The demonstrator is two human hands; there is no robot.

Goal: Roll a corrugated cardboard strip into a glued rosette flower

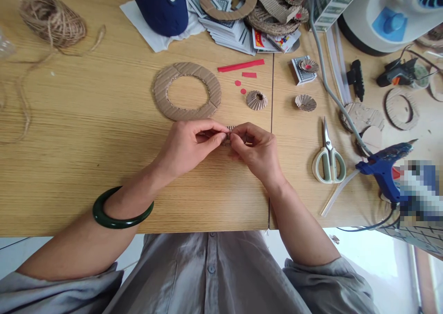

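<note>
**First:** Hands, as you see them?

**Second:** Mid-frame, fingertips nearly meeting. Left hand (pixel 188 143) pinched on a small pleated cardboard piece (pixel 231 129); right hand (pixel 256 150) pinched on it too, from the other side. Fingers hide most of the piece.

**First:** How far along?

**Second:** Partway, I'd judge. Two plain rosettes lie loose right of centre: a ridged one (pixel 256 100) and a shallower one (pixel 306 103). A rosette with a red centre (pixel 308 65) sits on a card pack (pixel 300 77), upper right — that one looks done. Two red discs (pixel 237 83) lie unattached, near a red strip (pixel 241 65). The piece in the fingers looks unfinished. A cardboard ring (pixel 161 90) lies flat, just beyond the left hand.

**First:** Containers?

**Second:** A patterned box (pixel 341 4), top right of the frame, shows only its outside; contents hidden. Card pack: cannot tell whether boxed or loose.
</note>
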